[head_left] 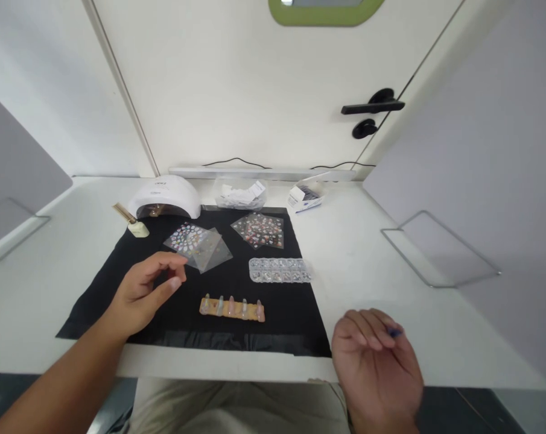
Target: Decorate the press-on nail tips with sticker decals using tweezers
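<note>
My left hand hovers over the black mat, fingers loosely curled and apart, holding nothing, just left of a wooden strip with several coloured nail tips. Its fingertips are near a pile of clear sticker sheets. My right hand is at the table's front edge right of the mat, fingers curled round a small dark blue object that I cannot make out.
A white nail lamp stands at the mat's back left, with a small holder of sticks beside it. Another sticker sheet, a clear compartment box, a plastic bag and a small white box lie further back.
</note>
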### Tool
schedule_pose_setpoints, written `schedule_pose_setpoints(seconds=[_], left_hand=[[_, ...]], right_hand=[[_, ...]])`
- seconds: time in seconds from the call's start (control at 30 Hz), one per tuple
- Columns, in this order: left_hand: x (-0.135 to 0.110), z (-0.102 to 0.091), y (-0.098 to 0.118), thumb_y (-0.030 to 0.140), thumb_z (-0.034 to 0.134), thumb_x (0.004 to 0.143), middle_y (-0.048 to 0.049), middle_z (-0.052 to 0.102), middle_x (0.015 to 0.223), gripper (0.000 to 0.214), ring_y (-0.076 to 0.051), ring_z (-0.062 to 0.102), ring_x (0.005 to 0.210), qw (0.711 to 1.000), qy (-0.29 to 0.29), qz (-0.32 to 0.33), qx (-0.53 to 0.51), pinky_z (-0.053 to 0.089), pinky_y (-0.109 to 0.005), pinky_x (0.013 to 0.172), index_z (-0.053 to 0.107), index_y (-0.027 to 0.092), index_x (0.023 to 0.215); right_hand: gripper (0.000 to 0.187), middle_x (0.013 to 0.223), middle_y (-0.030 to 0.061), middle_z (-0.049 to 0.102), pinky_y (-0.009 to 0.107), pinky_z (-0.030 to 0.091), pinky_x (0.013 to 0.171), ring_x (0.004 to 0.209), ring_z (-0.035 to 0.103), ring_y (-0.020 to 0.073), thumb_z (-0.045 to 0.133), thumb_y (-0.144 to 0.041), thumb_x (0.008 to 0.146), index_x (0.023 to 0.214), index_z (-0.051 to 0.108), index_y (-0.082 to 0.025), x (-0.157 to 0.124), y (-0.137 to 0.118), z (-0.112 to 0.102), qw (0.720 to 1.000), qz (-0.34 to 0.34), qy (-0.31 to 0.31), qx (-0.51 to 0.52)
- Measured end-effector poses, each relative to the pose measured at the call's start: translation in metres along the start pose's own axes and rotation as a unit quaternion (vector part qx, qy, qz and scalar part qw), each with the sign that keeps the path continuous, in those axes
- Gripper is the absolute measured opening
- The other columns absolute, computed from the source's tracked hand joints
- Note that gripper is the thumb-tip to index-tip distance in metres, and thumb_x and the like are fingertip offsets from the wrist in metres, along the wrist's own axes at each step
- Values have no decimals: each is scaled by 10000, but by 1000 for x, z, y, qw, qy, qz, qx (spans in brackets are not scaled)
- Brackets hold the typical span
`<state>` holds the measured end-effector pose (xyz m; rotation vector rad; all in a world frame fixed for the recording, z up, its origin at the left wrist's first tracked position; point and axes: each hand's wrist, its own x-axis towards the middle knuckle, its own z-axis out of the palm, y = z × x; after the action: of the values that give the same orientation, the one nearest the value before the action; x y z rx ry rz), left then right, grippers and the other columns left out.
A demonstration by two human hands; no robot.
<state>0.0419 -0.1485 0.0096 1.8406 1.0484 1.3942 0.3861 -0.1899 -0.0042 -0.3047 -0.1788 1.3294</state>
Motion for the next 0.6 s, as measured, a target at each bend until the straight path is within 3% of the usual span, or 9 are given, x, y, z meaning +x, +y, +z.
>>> schedule_pose_setpoints(seconds=[0.17, 0.43, 0.6], left_hand=[[-1, -1, -1, 133, 650, 898, -14, 690, 817, 250, -140, 631, 725, 1000, -6, 12, -8, 509, -233, 680, 714, 251, 1109], [-4, -1, -3, 379, 640, 921, -48, 666, 842, 289, -171, 620, 711, 997, -32, 42, -63, 521, -289, 682, 692, 241, 1168], [-3, 0, -3, 350, 643, 923, -53, 663, 851, 286, -170, 621, 717, 995, -47, 49, -67, 520, -287, 681, 695, 236, 1180]], right_hand=[[283, 560, -94, 568, 168, 538, 484, 487, 559, 65, 717, -45, 722, 751, 495, -219, 4, -2, 7, 1000, 0, -15, 3], [260, 544, -123, 534, 147, 521, 488, 484, 546, 40, 661, -40, 728, 791, 493, -228, 53, 7, 58, 997, -35, -56, 36], [235, 542, -114, 533, 149, 537, 473, 470, 551, 40, 637, -28, 716, 777, 502, -212, 48, 8, 51, 997, -43, -46, 39]])
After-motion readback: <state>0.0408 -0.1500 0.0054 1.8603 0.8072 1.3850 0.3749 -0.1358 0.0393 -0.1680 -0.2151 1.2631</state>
